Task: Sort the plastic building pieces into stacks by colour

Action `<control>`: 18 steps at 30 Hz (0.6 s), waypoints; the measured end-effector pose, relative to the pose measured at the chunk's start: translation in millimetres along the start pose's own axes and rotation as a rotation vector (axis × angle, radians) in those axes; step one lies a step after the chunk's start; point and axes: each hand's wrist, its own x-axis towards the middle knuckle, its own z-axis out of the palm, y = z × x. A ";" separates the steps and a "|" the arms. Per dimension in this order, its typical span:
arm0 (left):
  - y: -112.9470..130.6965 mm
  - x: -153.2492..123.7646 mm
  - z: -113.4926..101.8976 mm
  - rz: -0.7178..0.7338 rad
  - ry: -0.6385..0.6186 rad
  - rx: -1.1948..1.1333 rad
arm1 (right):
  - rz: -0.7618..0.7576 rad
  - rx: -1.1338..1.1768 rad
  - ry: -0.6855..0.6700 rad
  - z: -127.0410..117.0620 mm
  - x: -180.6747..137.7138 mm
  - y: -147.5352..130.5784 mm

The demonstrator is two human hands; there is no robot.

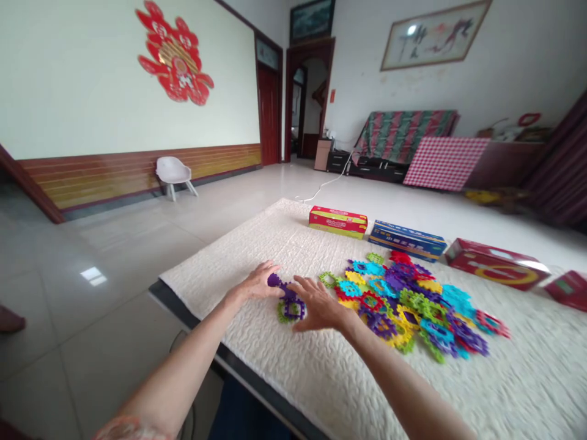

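On the white quilted cloth (321,379) over the table, a small cluster of joined plastic gear pieces (288,302), purple above and green below, lies between my two hands. My left hand (259,282) rests beside it with fingers touching the purple piece. To the right of the cluster my right hand (318,304) lies flat with fingers spread, touching its edge. A heap of several loose gear pieces (408,302) in purple, yellow, green, blue and red spreads to the right of my right hand.
A red and yellow box (338,221), a blue box (407,240) and red boxes (498,263) line the table's far side. The table's dark edge (192,318) runs near left. A small white chair (174,175) stands by the left wall on the tiled floor.
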 end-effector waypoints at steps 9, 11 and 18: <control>13.3 -18.4 26.4 0.124 -0.094 -0.048 | -0.058 0.037 0.092 20.8 4.1 7.4; 18.8 -13.6 31.5 0.158 -0.050 -0.078 | -0.048 0.050 0.132 20.8 2.3 13.9; 51.6 15.0 37.8 0.274 0.063 -0.195 | 0.046 0.131 0.213 7.9 -6.5 33.9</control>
